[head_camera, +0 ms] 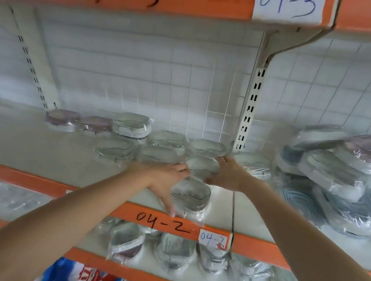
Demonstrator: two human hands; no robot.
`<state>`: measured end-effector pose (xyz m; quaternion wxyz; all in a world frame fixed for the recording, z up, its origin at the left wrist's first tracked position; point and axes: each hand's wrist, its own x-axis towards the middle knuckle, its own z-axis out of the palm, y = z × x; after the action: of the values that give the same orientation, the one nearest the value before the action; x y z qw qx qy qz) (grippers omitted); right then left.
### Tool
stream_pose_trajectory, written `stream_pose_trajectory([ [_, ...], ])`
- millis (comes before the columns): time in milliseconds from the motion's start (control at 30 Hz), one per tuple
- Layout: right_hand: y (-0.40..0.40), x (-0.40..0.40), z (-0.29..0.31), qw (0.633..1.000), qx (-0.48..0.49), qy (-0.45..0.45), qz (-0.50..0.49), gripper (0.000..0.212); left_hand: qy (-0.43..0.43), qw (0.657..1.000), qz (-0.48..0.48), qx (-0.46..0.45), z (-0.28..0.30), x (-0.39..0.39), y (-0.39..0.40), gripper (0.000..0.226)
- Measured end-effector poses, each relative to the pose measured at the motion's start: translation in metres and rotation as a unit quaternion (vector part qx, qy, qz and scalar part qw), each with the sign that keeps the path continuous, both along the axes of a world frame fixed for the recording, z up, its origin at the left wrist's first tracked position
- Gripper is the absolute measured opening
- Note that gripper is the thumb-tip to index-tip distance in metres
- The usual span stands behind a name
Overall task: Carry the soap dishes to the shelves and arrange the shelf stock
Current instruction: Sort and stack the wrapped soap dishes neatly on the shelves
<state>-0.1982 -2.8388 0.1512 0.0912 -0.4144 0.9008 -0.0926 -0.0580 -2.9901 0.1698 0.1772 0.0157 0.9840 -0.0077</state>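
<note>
Two bare forearms reach up to the shelf [39, 145] marked 04-2. The left hand [165, 180], fingers straight, lies against a wrapped soap dish [193, 196] at the shelf's front edge. The right hand [228, 174], fingers extended, touches stacked soap dishes [204, 156] behind it. A white wire grid [187, 82] backs the shelf.

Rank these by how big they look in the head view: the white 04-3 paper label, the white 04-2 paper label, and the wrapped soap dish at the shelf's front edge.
1. White 04-3 paper label.
2. Wrapped soap dish at the front edge.
3. White 04-2 paper label.
Nearness and wide-angle distortion may skew this.
</note>
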Motion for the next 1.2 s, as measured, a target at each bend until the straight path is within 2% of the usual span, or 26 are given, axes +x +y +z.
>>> stream_pose_trajectory([
  [300,-0.022,-0.004,-0.015,0.996,0.066,0.057,-0.014,0.093,-0.011,0.995,-0.097,0.011,-0.011,-0.013,-0.011,0.126],
  [633,-0.032,0.003,-0.011,0.988,0.093,0.095,-0.08,0.098,0.001,0.993,-0.115,0.035,-0.015,-0.02,-0.021,0.122],
  [967,0.001,0.016,0.015,0.987,-0.018,0.067,-0.145,0.097,0.061,0.994,-0.074,0.047,0.001,-0.001,0.001,0.119],
  [1200,0.065,0.027,0.028,0.974,-0.004,0.101,-0.205,0.108,0.089,0.995,0.001,0.041,0.012,0.028,0.039,0.112],
])
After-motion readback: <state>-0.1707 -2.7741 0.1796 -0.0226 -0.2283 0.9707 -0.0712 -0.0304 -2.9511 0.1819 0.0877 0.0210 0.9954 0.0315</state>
